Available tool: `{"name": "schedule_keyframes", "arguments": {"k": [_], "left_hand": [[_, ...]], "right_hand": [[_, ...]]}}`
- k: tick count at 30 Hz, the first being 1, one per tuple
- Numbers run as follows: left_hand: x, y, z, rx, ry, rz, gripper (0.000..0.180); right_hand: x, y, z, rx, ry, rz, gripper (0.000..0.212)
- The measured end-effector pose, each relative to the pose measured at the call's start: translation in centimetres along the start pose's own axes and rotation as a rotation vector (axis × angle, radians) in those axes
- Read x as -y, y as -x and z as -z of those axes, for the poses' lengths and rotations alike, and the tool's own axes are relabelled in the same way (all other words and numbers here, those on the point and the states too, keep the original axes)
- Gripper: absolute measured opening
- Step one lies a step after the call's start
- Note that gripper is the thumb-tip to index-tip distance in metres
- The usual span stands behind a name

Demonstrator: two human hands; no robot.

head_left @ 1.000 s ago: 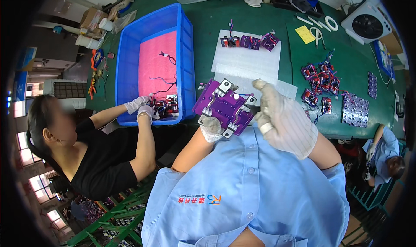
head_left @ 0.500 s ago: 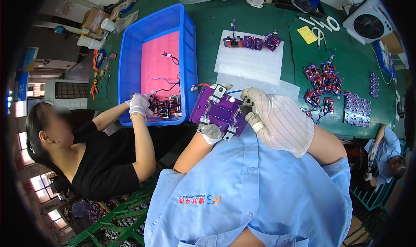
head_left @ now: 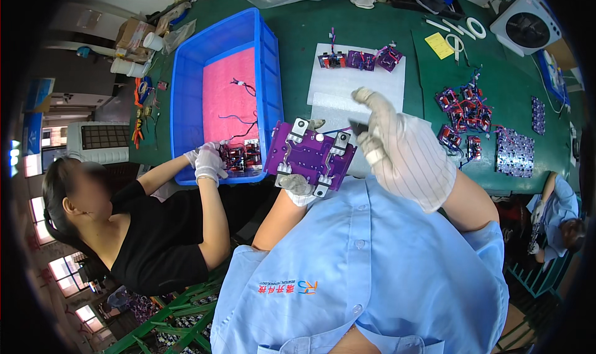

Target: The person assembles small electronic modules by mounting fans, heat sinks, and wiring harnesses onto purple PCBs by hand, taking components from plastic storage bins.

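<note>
My left hand (head_left: pixel 297 185), in a pale work glove, grips a purple circuit board (head_left: pixel 310 157) by its near edge. The thumb lies on the face, and a fingertip shows beyond the far edge. Metal brackets with black centres sit near the board's corners, and a blue wire shows at its far side. Just right of the board, my gloved right hand (head_left: pixel 403 158) is raised with the index finger stretched out. A small dark flat piece (head_left: pixel 358 127) sticks out from its curled fingers; most of it is hidden, so its kind cannot be made out.
Left stands a blue bin (head_left: pixel 270 87) with a pink liner, where a co-worker's gloved hands (head_left: pixel 208 161) touch boards. White foam sheets (head_left: pixel 357 90) ahead bear several wired boards. Rightward lie a pile of red-and-purple boards (head_left: pixel 462 112), a board panel (head_left: pixel 514 154) and a fan (head_left: pixel 528 30).
My right hand has drawn away from the board's right bracket, its index finger now straightened. The board has turned and shifted slightly left in my left hand. The co-worker's hands have come closer together.
</note>
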State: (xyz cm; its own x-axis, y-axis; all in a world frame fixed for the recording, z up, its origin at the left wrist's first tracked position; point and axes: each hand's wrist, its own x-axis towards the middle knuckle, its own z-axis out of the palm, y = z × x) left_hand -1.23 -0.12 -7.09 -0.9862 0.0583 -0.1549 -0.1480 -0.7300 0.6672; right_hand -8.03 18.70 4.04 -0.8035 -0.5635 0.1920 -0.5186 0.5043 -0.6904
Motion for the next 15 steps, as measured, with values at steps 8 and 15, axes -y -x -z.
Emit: {"name": "schedule_keyframes", "arguments": {"k": [8,15], "left_hand": [[0.6,-0.3,-0.5,-0.038,-0.162,-0.089,0.063],[0.5,-0.7,-1.1,-0.091,-0.022,-0.077,0.098]], "right_hand": [[-1.0,0.5,-0.9,0.137,0.016,0.231,0.030],[-1.2,0.0,-0.7,0.163,-0.015,0.183,0.023]]}}
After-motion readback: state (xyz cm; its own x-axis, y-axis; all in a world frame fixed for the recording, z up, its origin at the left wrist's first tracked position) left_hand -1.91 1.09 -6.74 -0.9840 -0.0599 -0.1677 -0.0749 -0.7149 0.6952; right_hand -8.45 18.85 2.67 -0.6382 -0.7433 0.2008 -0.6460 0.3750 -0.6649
